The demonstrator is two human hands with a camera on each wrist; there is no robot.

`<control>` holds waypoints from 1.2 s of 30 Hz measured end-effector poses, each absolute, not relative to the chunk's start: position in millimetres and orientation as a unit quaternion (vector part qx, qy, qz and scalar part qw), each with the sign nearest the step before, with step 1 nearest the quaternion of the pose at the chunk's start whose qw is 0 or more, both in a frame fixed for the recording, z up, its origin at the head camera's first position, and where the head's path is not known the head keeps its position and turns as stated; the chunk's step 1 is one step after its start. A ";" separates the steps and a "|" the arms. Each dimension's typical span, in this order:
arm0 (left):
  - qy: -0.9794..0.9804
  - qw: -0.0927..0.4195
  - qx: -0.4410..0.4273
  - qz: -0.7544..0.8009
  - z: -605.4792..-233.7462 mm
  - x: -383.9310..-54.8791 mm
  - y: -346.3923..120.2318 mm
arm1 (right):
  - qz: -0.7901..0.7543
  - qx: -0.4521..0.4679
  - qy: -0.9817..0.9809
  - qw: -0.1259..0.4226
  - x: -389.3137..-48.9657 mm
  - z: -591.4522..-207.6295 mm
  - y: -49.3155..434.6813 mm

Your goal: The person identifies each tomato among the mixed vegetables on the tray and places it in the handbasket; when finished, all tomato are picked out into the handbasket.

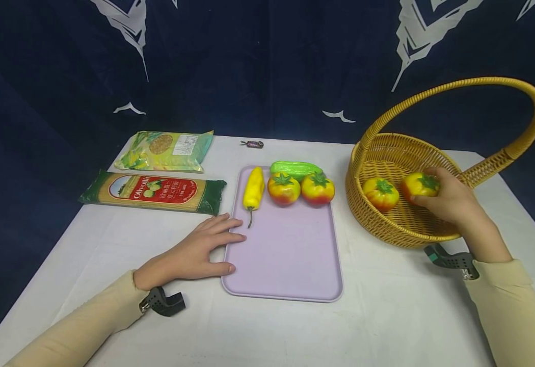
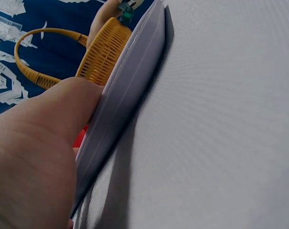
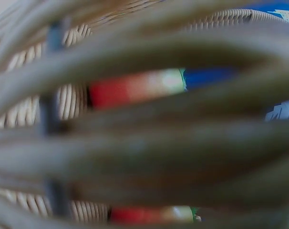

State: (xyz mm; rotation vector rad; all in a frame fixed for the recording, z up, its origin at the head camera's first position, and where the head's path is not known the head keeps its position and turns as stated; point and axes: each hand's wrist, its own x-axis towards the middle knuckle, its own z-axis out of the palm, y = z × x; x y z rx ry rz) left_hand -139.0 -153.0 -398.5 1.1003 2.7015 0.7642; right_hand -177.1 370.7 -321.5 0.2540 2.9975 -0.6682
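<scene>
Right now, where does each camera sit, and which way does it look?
Head: worn on the head, looking forward and down at the lilac rectangular tray and yellow woven basket; left hand, right hand and cream sleeves show.
Left wrist: worn there, looking along the tray's side toward the basket; part of the left hand and right arm show.
Right wrist: worn there, looking at blurred basket weave up close; no body part shows clearly.
Head and left wrist both show tray and basket.

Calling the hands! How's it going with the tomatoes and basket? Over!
Right hand gripping one tomato inside the basket. Left hand spread over the left edge of the tray. Second tomato nearby; nothing seen blocking.
</scene>
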 end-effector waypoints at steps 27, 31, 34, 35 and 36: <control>0.894 0.064 0.366 0.250 -398.4 -139.2 -153.4 | -0.219 0.076 0.972 0.024 -179.6 -322.3 374.4; 0.894 0.067 0.364 0.251 -398.6 -139.2 -153.4 | -0.218 0.076 0.973 0.022 -179.4 -322.1 374.0; 0.895 0.068 0.363 0.252 -398.8 -139.3 -153.3 | -0.219 0.078 0.972 0.024 -179.4 -321.8 373.9; 0.895 0.068 0.362 0.252 -398.8 -139.2 -153.3 | -0.220 0.078 0.972 0.024 -179.4 -321.7 373.9; 0.895 0.068 0.362 0.253 -398.9 -139.2 -153.2 | -0.220 0.078 0.972 0.024 -179.4 -321.5 373.8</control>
